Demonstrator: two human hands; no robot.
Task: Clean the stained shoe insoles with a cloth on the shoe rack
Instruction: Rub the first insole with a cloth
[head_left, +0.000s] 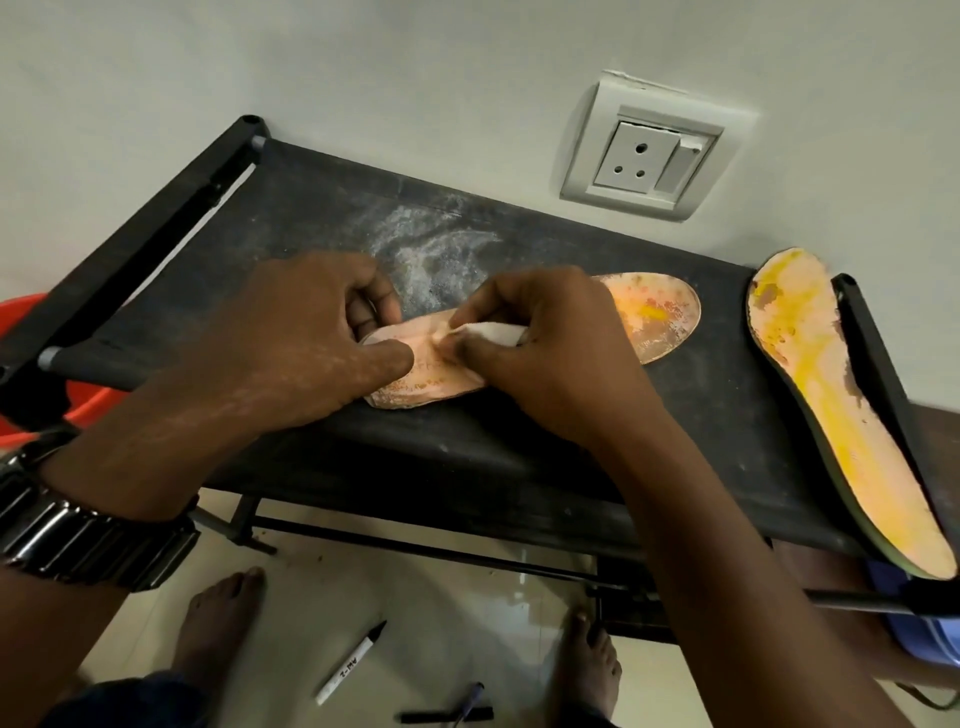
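Observation:
An orange insole (654, 322) with yellow and red stains lies across the middle of the black shoe rack (519, 467). My left hand (291, 353) grips its heel end, thumb on top and fingers curled behind. My right hand (545, 353) pinches a small white cloth (493, 332) and presses it on the insole's middle. A second stained insole (831, 405) lies along the rack's right end, its lower tip past the rack's front edge.
White powdery smears (436, 254) mark the rack's fabric behind the hands. A wall socket (644, 156) sits above. A red tub (21, 332) is at the left, a blue container (914, 634) at the lower right. Two markers (353, 665) and bare feet are on the floor.

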